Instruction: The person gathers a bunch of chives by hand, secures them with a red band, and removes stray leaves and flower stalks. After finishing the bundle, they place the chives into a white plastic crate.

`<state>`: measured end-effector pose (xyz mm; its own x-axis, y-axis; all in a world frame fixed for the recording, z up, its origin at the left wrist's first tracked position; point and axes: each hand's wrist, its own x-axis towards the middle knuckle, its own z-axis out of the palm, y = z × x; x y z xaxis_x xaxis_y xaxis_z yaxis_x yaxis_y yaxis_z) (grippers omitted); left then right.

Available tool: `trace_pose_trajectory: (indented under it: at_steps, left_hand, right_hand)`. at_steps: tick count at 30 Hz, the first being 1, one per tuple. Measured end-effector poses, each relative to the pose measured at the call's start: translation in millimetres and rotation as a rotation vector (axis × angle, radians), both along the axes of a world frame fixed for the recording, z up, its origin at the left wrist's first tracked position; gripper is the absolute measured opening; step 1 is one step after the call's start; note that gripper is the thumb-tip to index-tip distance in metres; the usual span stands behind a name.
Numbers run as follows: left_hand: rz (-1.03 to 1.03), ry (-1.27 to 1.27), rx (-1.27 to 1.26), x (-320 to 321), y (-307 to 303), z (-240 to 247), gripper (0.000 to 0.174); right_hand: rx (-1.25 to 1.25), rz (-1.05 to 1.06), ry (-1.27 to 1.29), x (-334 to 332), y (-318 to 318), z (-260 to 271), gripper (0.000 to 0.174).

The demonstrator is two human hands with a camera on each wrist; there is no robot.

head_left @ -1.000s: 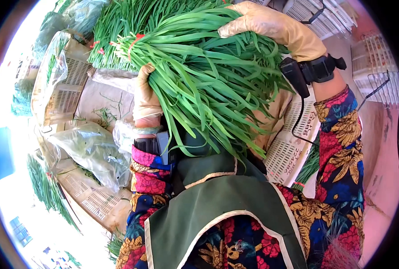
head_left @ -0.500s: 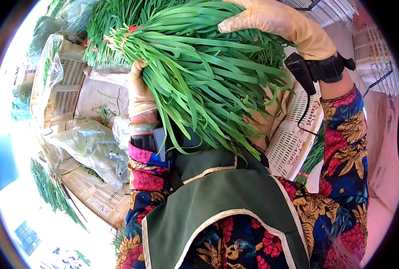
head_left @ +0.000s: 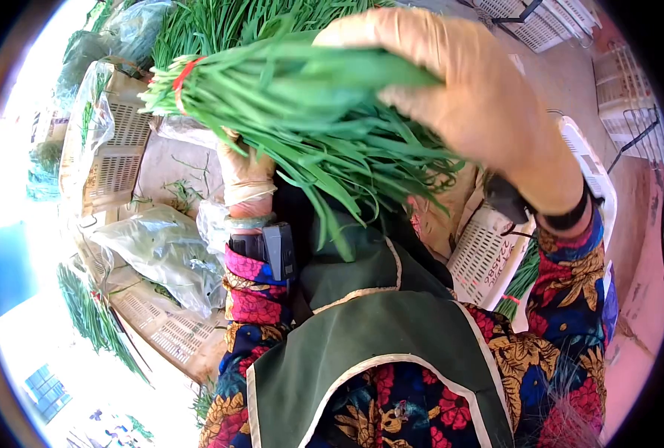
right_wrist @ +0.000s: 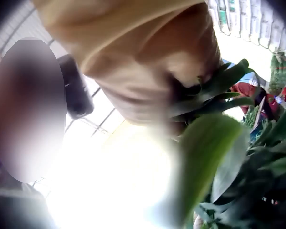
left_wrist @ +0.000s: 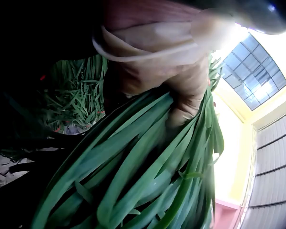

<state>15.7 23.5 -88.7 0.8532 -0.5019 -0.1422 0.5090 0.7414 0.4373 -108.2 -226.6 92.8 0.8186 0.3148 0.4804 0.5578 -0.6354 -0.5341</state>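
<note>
A bunch of garlic chives [head_left: 302, 127], tied with a red band [head_left: 188, 81] near its pale stem ends, lies across the front of the body. From below, my gloved left hand [head_left: 247, 170] grips it just behind the band. The left wrist view has that hand [left_wrist: 167, 71] wrapped round the long flat leaves [left_wrist: 138, 167]. At the leafy side, my gloved right hand [head_left: 489, 112] holds some upper leaves between thumb and fingers, blurred by motion. Leaves [right_wrist: 224, 88] come out from the curled right hand [right_wrist: 148, 57] in the right wrist view.
More green chives [head_left: 227, 26] are heaped behind the bunch. Plastic crates [head_left: 115, 160] stand at the left, with a clear plastic bag [head_left: 164, 250] over one. At the right a white crate [head_left: 489, 254] holds another banded bunch [head_left: 522, 276]. Folded crates [head_left: 627, 104] stand farther right.
The banded stem ends have shifted left and slightly down. My right hand has come lower and closer to the camera, drawing upper leaves together; my left hand keeps its hold under the bunch.
</note>
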Motion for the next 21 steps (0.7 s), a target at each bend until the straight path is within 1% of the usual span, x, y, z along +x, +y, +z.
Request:
trace_pose_trajectory:
  at_steps: [1,2,3,4,8,9,11,14,16,18,20,21]
  left_hand:
    - [-0.008,0.017,-0.008,-3.0,1.5,4.3,0.050]
    - [-0.012,0.019,-0.010,-4.4,3.6,6.8,0.051]
    - [-0.016,0.020,-0.007,-7.5,6.0,8.7,0.051]
    - [-0.015,0.028,-0.005,-10.3,7.5,10.0,0.051]
    - [-0.024,0.017,0.021,-20.9,15.4,10.1,0.051]
    - [-0.028,0.016,0.026,-21.4,15.6,10.4,0.051]
    - [-0.035,0.005,0.029,-23.0,18.2,7.2,0.052]
    - [-0.045,-0.008,0.039,-25.1,18.9,7.6,0.052]
    - [-0.053,-0.018,0.050,-27.1,19.9,7.8,0.052]
    - [-0.054,-0.027,0.060,-29.9,19.2,7.0,0.052]
    - [-0.057,-0.032,0.075,-32.7,21.8,7.0,0.052]
    - [-0.060,-0.036,0.076,-31.9,21.5,5.9,0.053]
  right_hand:
    - [-0.013,-0.013,-0.036,-5.5,10.6,-2.4,0.048]
    - [-0.026,-0.026,-0.073,-15.6,23.9,-1.9,0.044]
    - [-0.109,-0.030,-0.094,-24.9,31.8,-1.4,0.040]
    - [-0.138,-0.014,-0.114,-31.2,38.7,-4.6,0.038]
    - [-0.166,0.059,-0.205,-51.9,56.7,-26.7,0.036]
    - [-0.200,0.087,-0.157,-53.9,54.8,-24.6,0.033]
    - [-0.162,-0.005,-0.260,-61.0,59.8,-39.7,0.025]
    - [-0.130,-0.021,-0.263,-69.9,55.0,-46.8,0.024]
    - [-0.118,0.034,-0.204,-74.7,48.7,-45.4,0.025]
    - [-0.162,-0.003,-0.183,-79.5,40.7,-44.4,0.026]
    - [-0.125,-0.011,-0.131,-86.0,36.1,-41.7,0.030]
    - [-0.067,0.000,-0.090,-90.7,35.3,-39.1,0.034]
